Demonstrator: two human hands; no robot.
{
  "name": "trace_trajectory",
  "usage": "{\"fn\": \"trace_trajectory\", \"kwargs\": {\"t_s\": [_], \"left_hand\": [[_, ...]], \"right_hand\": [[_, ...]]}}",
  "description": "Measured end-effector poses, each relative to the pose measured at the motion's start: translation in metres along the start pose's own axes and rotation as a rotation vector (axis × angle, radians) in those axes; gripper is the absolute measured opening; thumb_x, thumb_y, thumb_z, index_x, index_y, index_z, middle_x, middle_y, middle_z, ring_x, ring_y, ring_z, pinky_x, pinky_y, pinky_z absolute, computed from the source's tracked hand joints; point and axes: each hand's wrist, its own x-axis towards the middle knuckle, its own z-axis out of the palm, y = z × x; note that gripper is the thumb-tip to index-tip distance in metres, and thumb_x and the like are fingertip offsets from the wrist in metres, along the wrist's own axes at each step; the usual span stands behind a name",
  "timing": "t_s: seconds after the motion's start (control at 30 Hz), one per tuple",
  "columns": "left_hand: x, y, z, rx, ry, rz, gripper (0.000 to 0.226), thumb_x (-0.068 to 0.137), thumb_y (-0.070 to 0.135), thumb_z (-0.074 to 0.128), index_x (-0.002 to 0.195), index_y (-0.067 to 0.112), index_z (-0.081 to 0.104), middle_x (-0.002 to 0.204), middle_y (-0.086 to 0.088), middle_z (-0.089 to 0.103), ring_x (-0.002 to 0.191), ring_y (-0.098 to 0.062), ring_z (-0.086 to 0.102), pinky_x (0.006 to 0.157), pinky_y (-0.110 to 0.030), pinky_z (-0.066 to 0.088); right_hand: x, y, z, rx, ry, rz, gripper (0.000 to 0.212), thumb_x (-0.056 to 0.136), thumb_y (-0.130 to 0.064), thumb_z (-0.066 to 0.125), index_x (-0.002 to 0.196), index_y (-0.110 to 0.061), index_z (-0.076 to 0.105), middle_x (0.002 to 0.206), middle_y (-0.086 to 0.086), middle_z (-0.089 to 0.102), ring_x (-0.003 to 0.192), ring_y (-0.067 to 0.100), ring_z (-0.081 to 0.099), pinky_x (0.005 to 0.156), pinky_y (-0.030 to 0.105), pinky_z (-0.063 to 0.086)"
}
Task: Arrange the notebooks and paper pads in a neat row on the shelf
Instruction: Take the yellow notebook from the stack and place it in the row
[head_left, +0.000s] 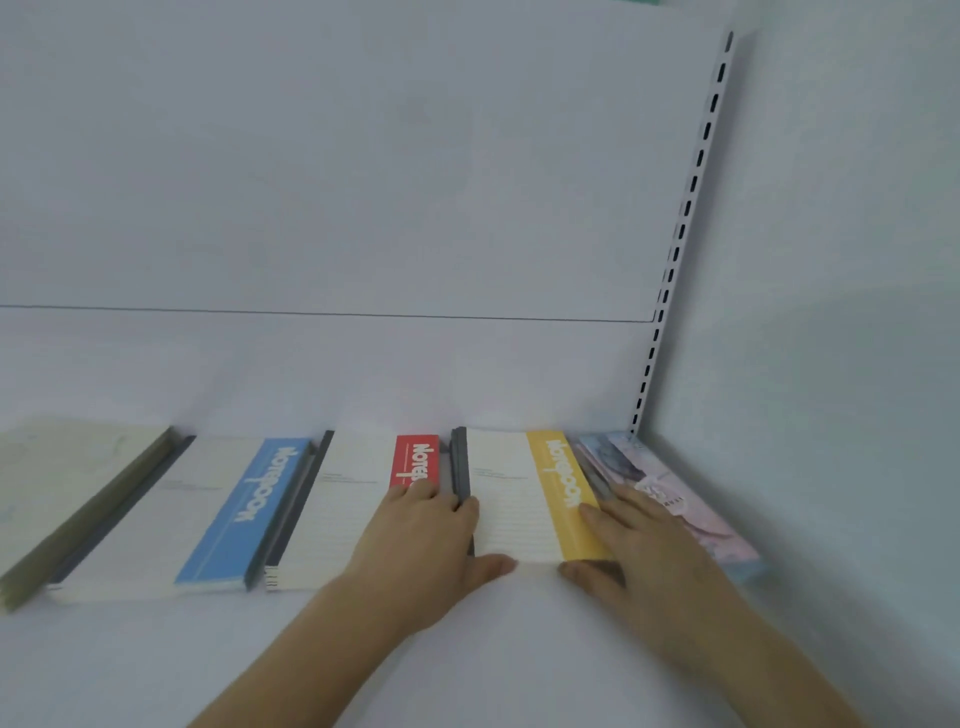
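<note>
My left hand (421, 540) and right hand (639, 545) lie flat, fingers straight, bracketing the yellow notebook (530, 493) on the shelf (467, 649). Left of it sit the red (363, 488), blue (208, 509) and pale (62, 478) ones; right of it, a pastel pad (675, 493). The row looks nearly done; I judge only squaring remains.

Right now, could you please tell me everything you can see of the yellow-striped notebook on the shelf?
The yellow-striped notebook lies flat on the white shelf, second from the right in the row. Its cover looks like paper, white with faint ruled lines, and a yellow band along its right side bears the white word Notebook. A dark grey spine runs down its left edge. The left hand rests against its left edge, thumb at the near edge; the right hand lies on its right side, fingers over the yellow band. A pastel notebook lies close to its right.
</note>
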Motion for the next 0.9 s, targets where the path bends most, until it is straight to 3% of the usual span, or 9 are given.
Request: {"fn": "trace_trajectory", "kwargs": {"t_s": [0.2, 0.3, 0.5, 0.67, 0.77, 0.83, 0.9], "left_hand": [[0.008, -0.002, -0.002, -0.051, -0.041, -0.021, 0.058, 0.087, 0.078, 0.036, 0.096, 0.025, 0.054, 0.102, 0.001, 0.063, 0.104, -0.022, 0.051, 0.097, -0.035, 0.035], [0.011, -0.003, -0.006, -0.072, -0.054, -0.026, 0.056, 0.085, 0.079, 0.040, 0.086, 0.024, 0.048, 0.094, 0.000, 0.059, 0.093, -0.022, 0.052, 0.085, -0.034, 0.036], [0.012, -0.005, -0.006, -0.131, -0.101, 0.002, 0.048, 0.087, 0.071, 0.048, 0.093, 0.024, 0.047, 0.095, 0.001, 0.056, 0.086, -0.019, 0.046, 0.082, -0.033, 0.040], [0.015, -0.001, -0.011, -0.200, -0.183, -0.069, 0.049, 0.084, 0.069, 0.057, 0.096, 0.022, 0.052, 0.096, -0.001, 0.057, 0.091, -0.022, 0.055, 0.082, -0.038, 0.050], [0.012, 0.002, -0.012, -0.128, -0.140, -0.074, 0.048, 0.085, 0.069, 0.054, 0.096, 0.023, 0.050, 0.098, 0.000, 0.057, 0.094, -0.022, 0.052, 0.081, -0.034, 0.043], [0.009, 0.005, -0.013, -0.073, -0.085, -0.062, 0.051, 0.086, 0.071, 0.050, 0.100, 0.023, 0.052, 0.105, 0.001, 0.058, 0.104, -0.022, 0.051, 0.090, -0.035, 0.037], [0.005, 0.007, -0.015, -0.077, -0.026, -0.067, 0.065, 0.083, 0.077, 0.045, 0.117, 0.023, 0.056, 0.118, 0.005, 0.057, 0.117, -0.020, 0.046, 0.102, -0.036, 0.035]], "right_hand": [[0.014, 0.013, -0.005, -0.009, -0.115, -0.058, 0.092, 0.071, -0.087, 0.017, 0.134, -0.028, 0.048, 0.137, -0.010, 0.049, 0.137, 0.018, 0.029, 0.114, 0.032, 0.022], [0.021, 0.014, -0.010, -0.006, -0.175, -0.074, 0.077, 0.077, -0.081, 0.035, 0.131, -0.028, 0.050, 0.129, -0.010, 0.053, 0.131, 0.016, 0.034, 0.111, 0.029, 0.025], [0.032, 0.016, -0.022, 0.082, -0.265, -0.017, 0.071, 0.071, -0.076, 0.057, 0.123, -0.027, 0.055, 0.110, -0.005, 0.049, 0.114, 0.015, 0.043, 0.097, 0.031, 0.039], [0.036, 0.016, -0.024, 0.069, -0.296, -0.031, 0.063, 0.072, -0.076, 0.057, 0.114, -0.029, 0.057, 0.102, -0.006, 0.048, 0.109, 0.017, 0.045, 0.091, 0.033, 0.041], [0.035, 0.018, -0.024, 0.048, -0.290, -0.044, 0.076, 0.073, -0.077, 0.054, 0.132, -0.031, 0.049, 0.116, -0.002, 0.051, 0.121, 0.018, 0.040, 0.101, 0.032, 0.036], [0.032, 0.021, -0.021, 0.014, -0.251, -0.076, 0.082, 0.072, -0.082, 0.048, 0.136, -0.031, 0.046, 0.121, -0.004, 0.050, 0.126, 0.017, 0.036, 0.106, 0.031, 0.031], [0.029, 0.022, -0.019, -0.002, -0.185, -0.110, 0.089, 0.068, -0.089, 0.036, 0.135, -0.033, 0.047, 0.128, -0.009, 0.046, 0.132, 0.016, 0.030, 0.111, 0.033, 0.026]]}}
